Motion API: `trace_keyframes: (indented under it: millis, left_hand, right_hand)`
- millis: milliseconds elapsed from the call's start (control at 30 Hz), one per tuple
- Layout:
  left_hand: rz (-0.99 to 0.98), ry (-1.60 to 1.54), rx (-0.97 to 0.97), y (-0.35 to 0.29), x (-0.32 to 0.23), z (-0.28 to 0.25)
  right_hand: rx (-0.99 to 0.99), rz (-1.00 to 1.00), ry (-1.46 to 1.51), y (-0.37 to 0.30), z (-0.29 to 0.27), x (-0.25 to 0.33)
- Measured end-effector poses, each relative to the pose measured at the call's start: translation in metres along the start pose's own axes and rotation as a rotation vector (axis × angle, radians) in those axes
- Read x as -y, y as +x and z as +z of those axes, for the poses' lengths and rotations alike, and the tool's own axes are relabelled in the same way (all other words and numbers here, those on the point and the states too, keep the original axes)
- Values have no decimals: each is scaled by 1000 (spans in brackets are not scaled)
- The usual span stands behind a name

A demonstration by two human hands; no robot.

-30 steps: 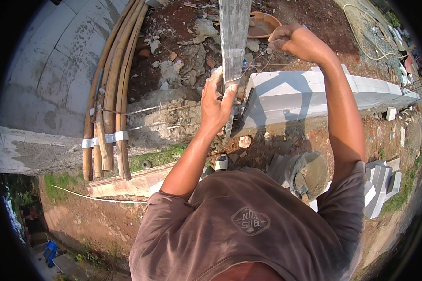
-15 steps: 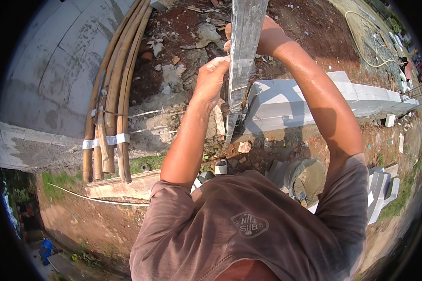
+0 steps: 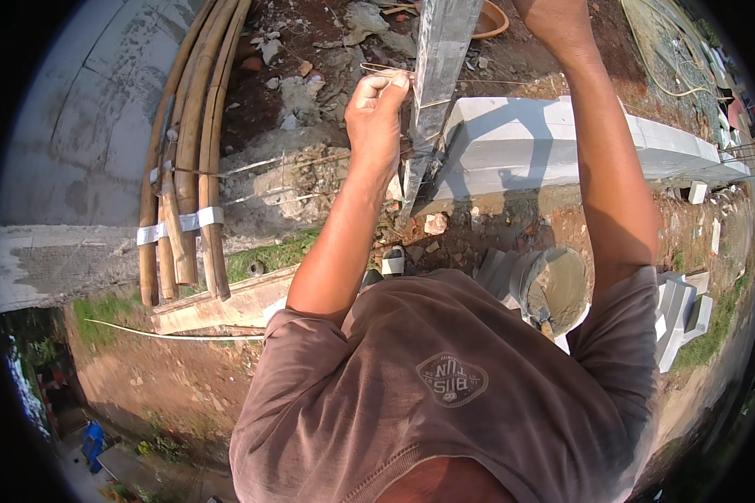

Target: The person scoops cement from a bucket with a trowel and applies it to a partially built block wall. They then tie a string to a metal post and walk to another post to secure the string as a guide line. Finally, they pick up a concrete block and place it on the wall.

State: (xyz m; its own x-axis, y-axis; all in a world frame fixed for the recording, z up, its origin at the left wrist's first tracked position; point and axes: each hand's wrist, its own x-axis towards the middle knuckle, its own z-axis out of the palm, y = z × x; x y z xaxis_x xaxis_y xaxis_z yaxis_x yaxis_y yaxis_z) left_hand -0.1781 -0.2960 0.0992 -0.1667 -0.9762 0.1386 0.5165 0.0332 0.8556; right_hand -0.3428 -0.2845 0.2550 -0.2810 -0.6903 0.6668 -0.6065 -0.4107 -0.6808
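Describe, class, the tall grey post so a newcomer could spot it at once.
Find the row of pale blocks on the right. At its left end is the grey post, just right of the left hand. Unlike the round tan bamboo poles farther left, it is grey and flat-faced.

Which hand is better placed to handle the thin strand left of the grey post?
Left, likely: the left hand is at the thin strand, beside the grey post. The right hand is right of the post, partly out of view.
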Motion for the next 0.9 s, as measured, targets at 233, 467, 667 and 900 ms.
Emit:
trace_keyframes:
  millis: [233,467,667,900]
  left_hand:
    - [230,183,-62,-14,8,3]
    - [691,684,-25,-20,7,-16]
    - [798,717,20,-20,3,-17]
    - [701,689,200,-16,-5,-22]
  right_hand:
    - [75,-212,95,-72,-18,-1]
    - [495,-168,-5,-109,19,22]
    - [721,145,-160,-128,2,31]
    - [693,250,-46,-132,-28,14]
